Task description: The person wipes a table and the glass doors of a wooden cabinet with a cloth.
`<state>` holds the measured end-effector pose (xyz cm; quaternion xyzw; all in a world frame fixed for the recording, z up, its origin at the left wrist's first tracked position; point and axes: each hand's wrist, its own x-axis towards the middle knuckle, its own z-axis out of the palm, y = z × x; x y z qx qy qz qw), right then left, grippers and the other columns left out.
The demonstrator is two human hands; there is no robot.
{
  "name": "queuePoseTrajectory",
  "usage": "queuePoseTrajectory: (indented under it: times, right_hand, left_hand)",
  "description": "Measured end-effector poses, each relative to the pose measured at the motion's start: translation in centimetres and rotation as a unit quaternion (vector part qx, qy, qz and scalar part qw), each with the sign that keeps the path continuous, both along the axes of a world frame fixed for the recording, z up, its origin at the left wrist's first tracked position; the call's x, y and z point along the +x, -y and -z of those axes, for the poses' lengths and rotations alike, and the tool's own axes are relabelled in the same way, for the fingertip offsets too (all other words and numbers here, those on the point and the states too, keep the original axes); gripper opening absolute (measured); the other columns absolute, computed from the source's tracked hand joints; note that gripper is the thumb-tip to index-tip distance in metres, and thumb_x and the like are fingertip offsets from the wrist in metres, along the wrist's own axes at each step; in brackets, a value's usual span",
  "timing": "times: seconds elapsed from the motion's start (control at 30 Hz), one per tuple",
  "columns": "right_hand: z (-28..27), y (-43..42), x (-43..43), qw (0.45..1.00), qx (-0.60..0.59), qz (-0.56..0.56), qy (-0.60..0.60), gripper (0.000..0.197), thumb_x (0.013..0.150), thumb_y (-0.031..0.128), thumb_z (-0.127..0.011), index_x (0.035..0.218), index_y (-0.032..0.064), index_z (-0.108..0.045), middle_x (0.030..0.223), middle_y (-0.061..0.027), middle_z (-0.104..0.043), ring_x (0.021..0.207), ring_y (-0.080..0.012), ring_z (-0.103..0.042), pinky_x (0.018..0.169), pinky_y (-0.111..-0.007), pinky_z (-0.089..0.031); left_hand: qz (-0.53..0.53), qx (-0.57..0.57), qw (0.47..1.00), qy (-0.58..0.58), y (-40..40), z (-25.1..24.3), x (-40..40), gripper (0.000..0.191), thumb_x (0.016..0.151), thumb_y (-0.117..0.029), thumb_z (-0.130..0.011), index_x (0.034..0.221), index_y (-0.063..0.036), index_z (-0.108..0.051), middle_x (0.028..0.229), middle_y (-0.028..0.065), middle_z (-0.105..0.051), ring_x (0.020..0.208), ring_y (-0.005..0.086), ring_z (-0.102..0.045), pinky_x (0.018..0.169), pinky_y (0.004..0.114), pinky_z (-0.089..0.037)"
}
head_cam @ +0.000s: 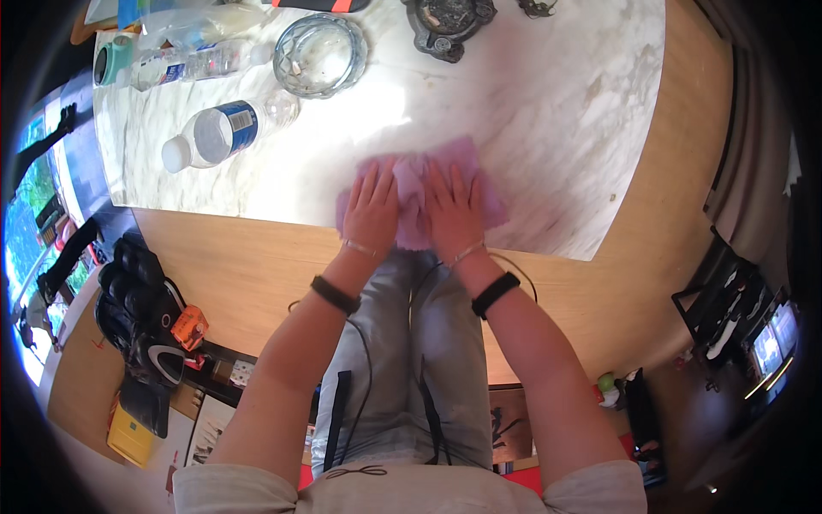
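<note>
A pinkish-purple cloth (411,177) lies bunched on a white marbled tabletop (546,128), close to its near edge. My left hand (372,205) holds down the cloth's left part, fingers stretched forward. On the right part rests my right hand (453,209), pressing the cloth with its fingers slightly apart. A raised fold runs between the two hands. Both palms and the cloth beneath them are hidden from above.
Left of the cloth, a clear plastic bottle (225,133) with a blue label lies on its side. Beyond it are a glass ashtray (320,56), another bottle (199,62) and a teal object (114,61). A dark ornate dish (449,22) stands at the far side.
</note>
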<state>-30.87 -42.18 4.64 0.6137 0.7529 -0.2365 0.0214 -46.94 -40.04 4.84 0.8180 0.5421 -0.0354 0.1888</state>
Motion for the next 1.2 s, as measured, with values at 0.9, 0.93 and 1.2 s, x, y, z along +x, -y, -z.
queuePoseTrajectory:
  times: [0.9,0.93,1.2]
  right_hand:
    - [-0.7,-2.9,-4.1,0.998,0.015,-0.024,-0.059,0.041,0.085,0.028,-0.050,0.121,0.0103,-0.055,0.142,-0.0018,-0.037,0.133,-0.0240,-0.029,0.106,-0.057,-0.018]
    - [-0.4,-3.9,-4.4,0.998,0.028,-0.023,-0.056,0.042,0.084,0.029,-0.050,0.122,0.0108,-0.054,0.142,0.0001,-0.037,0.134,-0.0222,-0.028,0.107,-0.057,-0.018]
    - [-0.5,-0.4,-4.8,0.997,-0.013,-0.025,-0.068,0.041,0.085,0.028,-0.050,0.123,0.0119,-0.054,0.145,0.0003,-0.033,0.135,-0.0215,-0.025,0.107,-0.056,-0.016]
  left_hand:
    - [-0.036,0.028,0.999,0.009,-3.3,0.1,-2.3,0.046,0.082,-0.006,-0.045,0.126,0.0050,-0.045,0.139,0.0145,-0.040,0.127,0.0317,-0.040,0.105,0.041,-0.031]
    - [-0.048,0.044,0.998,-0.004,-4.1,0.5,-2.4,0.046,0.081,-0.006,-0.045,0.126,0.0051,-0.045,0.139,0.0157,-0.039,0.127,0.0324,-0.039,0.105,0.041,-0.031]
    - [-0.082,-0.036,0.996,-0.019,0.9,-0.5,-2.4,0.048,0.081,-0.009,-0.046,0.127,0.0069,-0.044,0.139,0.0165,-0.039,0.129,0.0335,-0.037,0.106,0.043,-0.030]
